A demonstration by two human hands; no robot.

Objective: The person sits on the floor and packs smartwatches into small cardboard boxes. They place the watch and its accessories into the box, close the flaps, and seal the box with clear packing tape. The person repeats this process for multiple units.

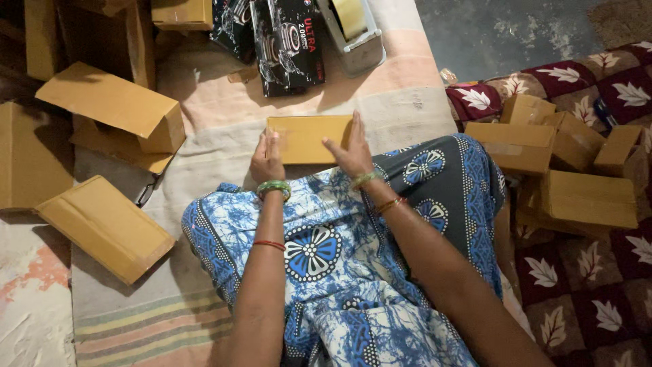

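Observation:
A small flat brown cardboard box lies on the striped cloth just past my knees. My left hand rests on its left end, fingers over the near edge. My right hand presses flat on its right end, fingers spread across the top. Both wrists carry bangles. My lap is covered by blue and white patterned fabric.
Black printed product boxes and a grey tape dispenser lie beyond the box. Loose cardboard boxes are piled at the left, one near my left knee. Several closed boxes sit on a leaf-patterned blanket at the right.

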